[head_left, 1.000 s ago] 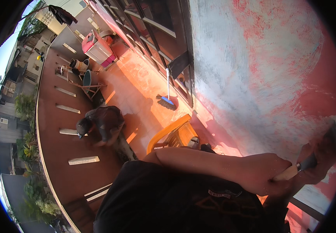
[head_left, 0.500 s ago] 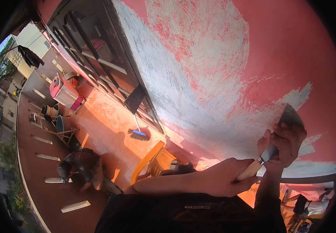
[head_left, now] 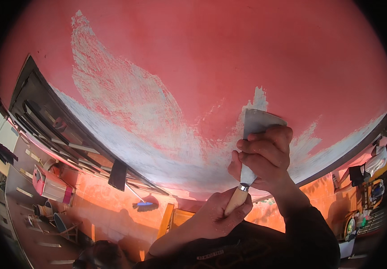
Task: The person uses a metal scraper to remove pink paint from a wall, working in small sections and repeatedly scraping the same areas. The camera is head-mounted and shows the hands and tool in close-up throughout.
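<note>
A scraper (head_left: 248, 172) with a wooden handle and a wide metal blade slants upward between my hands. My left hand (head_left: 213, 215) is closed round its handle. Higher up, my right hand (head_left: 268, 152) grips the blade, its fingers curled over the metal. The blade's broad edge meets the pink wall (head_left: 189, 58), or lies very close to it, at the foot of a narrow bare streak. Pale, roughly scraped patches (head_left: 126, 89) show on the wall to the left, and a smaller one lies right of my right hand.
A dark-framed window or door (head_left: 63, 121) stands at the left. On the orange tiled floor (head_left: 108, 206) are a blue broom (head_left: 144, 205) and a yellow wooden chair (head_left: 180, 218). Another person (head_left: 99, 255) is low at the bottom left. Farther right are another person (head_left: 372, 163) and assorted items.
My view has turned up and to the right, showing more pink wall. Both hands still hold the scraper, which now points more steeply upward and sits nearer the middle of the picture.
</note>
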Demonstrator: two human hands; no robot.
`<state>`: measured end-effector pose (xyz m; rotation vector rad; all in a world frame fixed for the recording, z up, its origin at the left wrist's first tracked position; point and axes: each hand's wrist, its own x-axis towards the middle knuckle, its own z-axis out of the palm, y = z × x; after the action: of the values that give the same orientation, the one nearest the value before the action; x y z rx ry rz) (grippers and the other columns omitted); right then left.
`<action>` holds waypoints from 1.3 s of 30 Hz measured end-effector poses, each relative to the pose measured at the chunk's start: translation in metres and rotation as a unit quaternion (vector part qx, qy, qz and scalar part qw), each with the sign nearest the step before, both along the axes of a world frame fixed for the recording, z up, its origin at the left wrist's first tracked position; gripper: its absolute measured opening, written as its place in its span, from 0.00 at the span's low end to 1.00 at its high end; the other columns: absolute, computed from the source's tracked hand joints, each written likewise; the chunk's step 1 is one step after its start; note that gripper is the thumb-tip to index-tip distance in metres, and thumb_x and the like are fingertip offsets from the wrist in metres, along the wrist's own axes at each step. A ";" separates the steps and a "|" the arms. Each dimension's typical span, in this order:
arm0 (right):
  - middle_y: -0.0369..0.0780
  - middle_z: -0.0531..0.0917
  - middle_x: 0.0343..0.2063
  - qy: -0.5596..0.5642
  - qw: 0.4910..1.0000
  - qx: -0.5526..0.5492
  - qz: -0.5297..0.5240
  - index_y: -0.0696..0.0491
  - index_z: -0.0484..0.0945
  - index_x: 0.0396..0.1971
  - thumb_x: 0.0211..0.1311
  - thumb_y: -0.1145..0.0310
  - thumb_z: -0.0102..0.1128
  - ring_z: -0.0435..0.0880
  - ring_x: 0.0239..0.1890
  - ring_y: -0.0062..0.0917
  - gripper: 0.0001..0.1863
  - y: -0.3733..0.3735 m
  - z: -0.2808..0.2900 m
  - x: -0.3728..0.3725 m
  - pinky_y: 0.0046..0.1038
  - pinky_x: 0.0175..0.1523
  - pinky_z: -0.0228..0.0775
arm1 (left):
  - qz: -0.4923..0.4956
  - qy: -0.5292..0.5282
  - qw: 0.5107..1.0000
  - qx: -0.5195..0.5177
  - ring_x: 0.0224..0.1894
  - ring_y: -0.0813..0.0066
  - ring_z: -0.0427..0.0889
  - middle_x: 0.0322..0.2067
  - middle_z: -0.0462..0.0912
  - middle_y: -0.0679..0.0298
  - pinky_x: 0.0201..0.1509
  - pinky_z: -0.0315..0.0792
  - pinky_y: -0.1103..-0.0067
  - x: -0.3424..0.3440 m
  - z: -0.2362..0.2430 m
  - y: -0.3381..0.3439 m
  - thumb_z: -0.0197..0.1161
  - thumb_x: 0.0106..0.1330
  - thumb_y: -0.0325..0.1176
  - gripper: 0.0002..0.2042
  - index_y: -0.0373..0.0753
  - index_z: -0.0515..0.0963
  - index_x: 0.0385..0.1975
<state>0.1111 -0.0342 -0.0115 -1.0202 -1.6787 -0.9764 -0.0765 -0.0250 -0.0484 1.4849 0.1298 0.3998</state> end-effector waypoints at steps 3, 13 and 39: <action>0.25 0.82 0.27 0.018 1.000 -0.004 -0.020 0.45 0.75 0.16 0.32 0.75 0.69 0.76 0.33 0.22 0.12 -0.007 -0.011 -0.003 0.29 0.47 0.58 | 0.003 -0.010 0.999 0.045 0.24 0.81 0.64 0.22 0.66 0.67 0.28 0.62 0.78 0.000 -0.007 0.001 0.55 0.74 0.27 0.04 0.37 0.69 0.35; 0.26 0.81 0.28 0.012 0.999 -0.005 -0.038 0.45 0.73 0.15 0.31 0.75 0.70 0.76 0.33 0.23 0.13 -0.006 0.003 -0.008 0.30 0.46 0.59 | -0.028 -0.036 0.999 -0.025 0.25 0.80 0.63 0.23 0.65 0.67 0.29 0.61 0.78 -0.005 0.006 0.003 0.54 0.74 0.26 0.05 0.37 0.68 0.34; 0.27 0.81 0.26 0.001 0.998 0.003 -0.067 0.45 0.75 0.16 0.31 0.73 0.71 0.76 0.33 0.24 0.12 -0.006 0.019 -0.014 0.30 0.45 0.58 | -0.057 -0.022 0.998 -0.033 0.23 0.83 0.63 0.22 0.66 0.70 0.27 0.61 0.80 -0.009 0.022 0.010 0.53 0.77 0.30 0.06 0.36 0.68 0.36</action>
<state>0.0974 -0.0402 0.0078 -1.1406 -1.6207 -1.0655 -0.0858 -0.0146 -0.0263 1.4096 0.0223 0.3330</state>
